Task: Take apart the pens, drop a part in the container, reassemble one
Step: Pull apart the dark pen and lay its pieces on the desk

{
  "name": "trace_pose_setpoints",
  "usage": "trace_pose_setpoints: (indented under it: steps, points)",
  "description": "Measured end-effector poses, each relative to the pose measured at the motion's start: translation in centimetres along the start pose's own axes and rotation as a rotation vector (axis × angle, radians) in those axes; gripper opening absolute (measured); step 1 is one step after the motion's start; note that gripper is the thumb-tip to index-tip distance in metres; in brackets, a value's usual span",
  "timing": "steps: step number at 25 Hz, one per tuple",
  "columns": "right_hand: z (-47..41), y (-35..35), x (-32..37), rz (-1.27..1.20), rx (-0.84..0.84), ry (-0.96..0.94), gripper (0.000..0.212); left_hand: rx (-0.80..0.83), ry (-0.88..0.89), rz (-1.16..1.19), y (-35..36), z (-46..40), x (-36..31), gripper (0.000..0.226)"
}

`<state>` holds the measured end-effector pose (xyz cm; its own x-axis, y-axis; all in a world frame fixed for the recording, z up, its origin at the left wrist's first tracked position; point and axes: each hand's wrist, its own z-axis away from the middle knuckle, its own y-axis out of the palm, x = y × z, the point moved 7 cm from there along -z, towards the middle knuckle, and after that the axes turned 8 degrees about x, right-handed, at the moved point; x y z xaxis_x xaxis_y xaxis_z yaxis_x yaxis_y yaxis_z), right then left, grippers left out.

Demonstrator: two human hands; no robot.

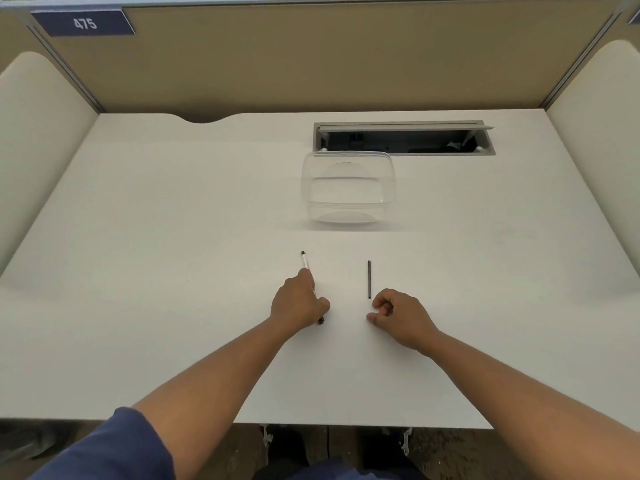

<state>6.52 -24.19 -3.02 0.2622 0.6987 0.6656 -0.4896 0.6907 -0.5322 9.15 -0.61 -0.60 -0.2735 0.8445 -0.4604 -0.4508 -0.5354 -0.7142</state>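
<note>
A white pen (305,263) with black ends lies on the white desk (173,237), pointing away from me. My left hand (298,303) rests over its near half, fingers curled around it, and the pen's near tip pokes out below the hand. A thin black pen (369,279) lies to the right, parallel to the first. My right hand (398,317) sits just below its near end with fingers curled, touching nothing I can see. A clear plastic container (348,187) stands farther back, with nothing visible inside.
An open grey cable tray (403,137) is sunk into the desk behind the container. Tan partition walls close off the back, with cream side panels left and right. A blue sign reads 475 at upper left. The desk's front edge runs close to my body.
</note>
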Motion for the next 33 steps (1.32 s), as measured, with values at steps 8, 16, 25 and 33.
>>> trace_pose_setpoints:
  steps: [8, 16, 25, 33]
  points:
    - [-0.1, 0.0, 0.1, -0.002, 0.016, 0.007, 0.016, 0.065, -0.050, 0.012, -0.2, 0.7, -0.7, 0.019]
    - [0.9, -2.5, 3.2, -0.509, -0.064, -0.025, 0.023, 0.016, 0.179, -0.158, -2.3, 2.4, -2.2, 0.014]
    - [1.8, -5.7, 8.6, -0.727, -0.069, -0.169, 0.008, -0.161, 0.406, -0.365, -5.9, 4.7, -5.2, 0.012]
    - [2.1, -5.4, 10.0, -0.797, 0.009, -0.238, 0.007, -0.123, 0.669, -0.114, -6.0, 5.4, -9.2, 0.034]
